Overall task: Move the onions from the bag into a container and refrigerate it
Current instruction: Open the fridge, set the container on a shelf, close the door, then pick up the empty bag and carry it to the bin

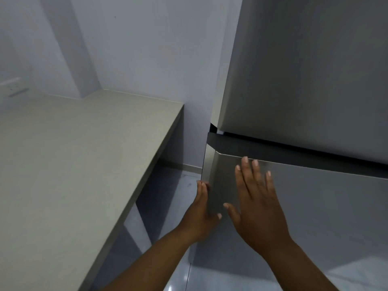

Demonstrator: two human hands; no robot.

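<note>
A tall silver refrigerator fills the right side, with an upper door [304, 70] and a lower door [325, 206] split by a dark band. Both doors look closed. My right hand [258, 206] lies flat on the lower door's front near its left edge, fingers spread. My left hand [201, 211] sits at that door's left side edge, fingers along the edge and thumb on the front; it holds nothing loose. No onions, bag or container are in view.
A beige countertop [73, 164] runs along the left, ending at a narrow gap beside the fridge. White walls stand behind, with a wall socket [15, 87] at the far left. Glossy grey floor tiles [178, 185] show below.
</note>
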